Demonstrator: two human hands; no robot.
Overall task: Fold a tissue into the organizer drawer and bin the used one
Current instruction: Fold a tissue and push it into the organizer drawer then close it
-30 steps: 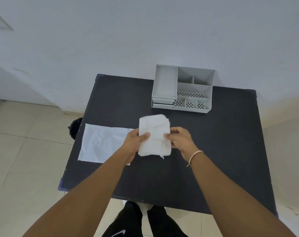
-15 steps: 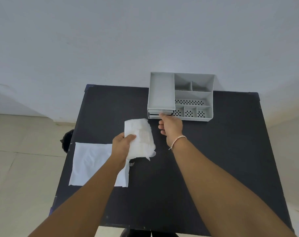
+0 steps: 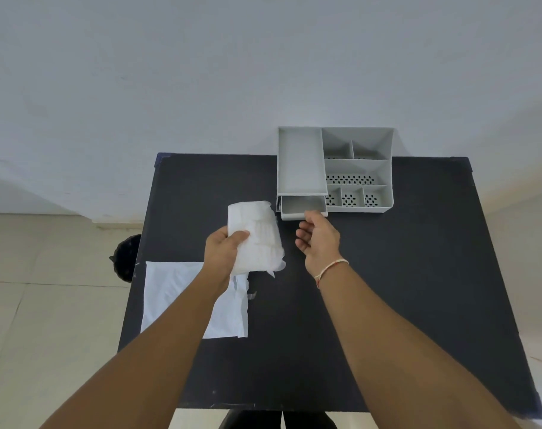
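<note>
Two hands work above a black table point(image 3: 387, 305). Left hand point(image 3: 223, 252) grips a folded white tissue point(image 3: 257, 236): thumb pressed across its lower left face, the other fingers hidden behind it, so most of the wad stands up and to the right of the grip. The tissue is lifted off the tabletop, tilted a little, its ragged lower edge hanging free just beside the wrist.

Right hand point(image 3: 320, 239) reaches to the grey organizer point(image 3: 356, 168) at the table's far edge against the wall. Its fingertips point(image 3: 310, 215) curl at the front lip of the small drawer point(image 3: 303, 207) (bottom left of the organizer), which sits pulled out, its inside showing grey. Fingers are loosely hooked, thumb apart from them; whether they actually pinch the lip, cannot tell. A thin pale bracelet point(image 3: 331, 268) circles that wrist.

A second tissue point(image 3: 176, 295) lies flat and unfolded on the table's left part, partly under the left forearm. A dark round bin point(image 3: 125, 258) shows on the floor just beside the table's left edge. Folded tissue and drawer are near each other, not touching.
</note>
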